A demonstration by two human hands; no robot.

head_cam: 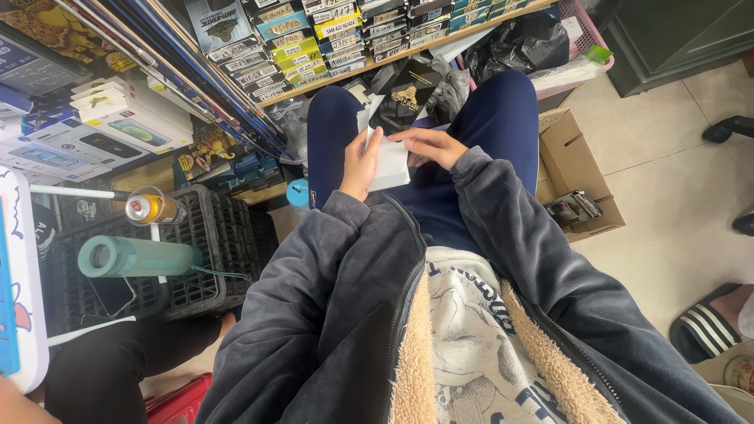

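The left hand [360, 163] curls its fingers around the left edge of a white packet [390, 163], thumb on top, gripping it. The right hand [430, 147] lies on the packet's upper right part, fingers bent and pressed flat against it; whether they pinch anything there cannot be told. The packet sits between the two hands, over the lap, resting between the knees in dark blue trousers [503, 118].

Just beyond the fingertips a black sleeve [406, 96] with gold print stands tilted, its lower end touching the top of the packet. More flat black and grey packs lie behind it between the knees.

Further out from the left hand, a shelf [330, 47] carries rows of narrow labelled boxes in yellow, blue and black. Below the shelf, near the left knee, a small blue cap [298, 192] shows. Well to the left of that hand a black crate [204, 259] holds a green bottle [140, 256] lying on its side and a gold can [151, 209].

Out from the right hand, a cardboard box [577, 169] stands open on the tiled floor beside the right knee, with a small dark device [574, 208] inside. Beyond that knee a black bag [522, 43] fills a pink basket [585, 23]. A striped sandal [707, 326] sits at the far right.
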